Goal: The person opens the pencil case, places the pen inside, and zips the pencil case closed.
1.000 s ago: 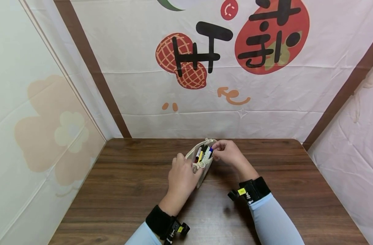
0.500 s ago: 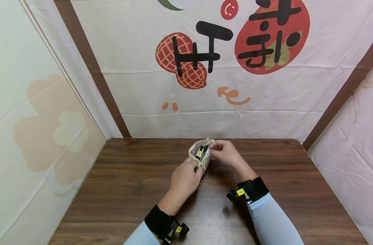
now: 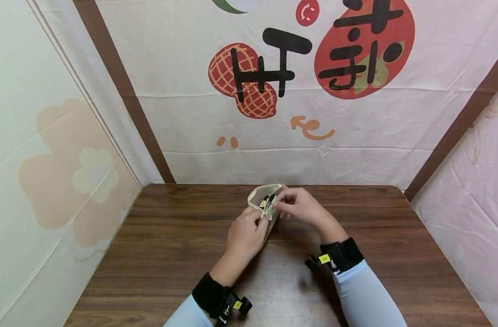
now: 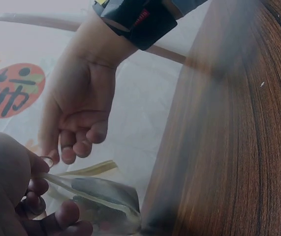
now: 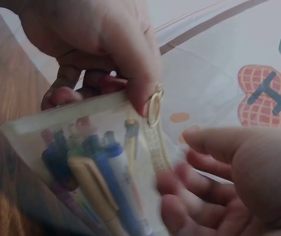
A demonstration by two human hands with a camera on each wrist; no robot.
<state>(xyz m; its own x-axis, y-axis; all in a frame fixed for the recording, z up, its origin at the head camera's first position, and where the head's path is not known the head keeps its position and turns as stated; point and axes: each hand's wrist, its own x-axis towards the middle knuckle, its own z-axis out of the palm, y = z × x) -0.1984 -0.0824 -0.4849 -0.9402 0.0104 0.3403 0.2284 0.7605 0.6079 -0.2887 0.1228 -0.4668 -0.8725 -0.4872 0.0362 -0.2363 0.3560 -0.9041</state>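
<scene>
A cream mesh pencil case [image 3: 273, 222] stands at the back of the wooden table, its zipped mouth open upward. Several pens [image 3: 265, 201] stick up inside; the right wrist view shows more pens [image 5: 88, 182] through the mesh. My left hand [image 3: 245, 231] pinches the near end of the mouth, by the zipper pull [image 5: 154, 109]. At the far right side of the mouth is my right hand [image 3: 299, 208], fingers bent and touching the zipper edge [image 5: 156, 150]. A gap shows between its thumb and fingers in the right wrist view, so whether it pinches the edge is unclear.
The brown wooden table [image 3: 183, 254] reaches back to a white printed cloth wall [image 3: 191, 136]. More cloth hangs at the left side [image 3: 61, 190] and right side [image 3: 469, 172]. Black bands with small cameras sit on both wrists.
The right hand has moved slightly left and inward over the case mouth. The case has turned and shifted a little, and less of the pens shows. The left hand keeps its hold.
</scene>
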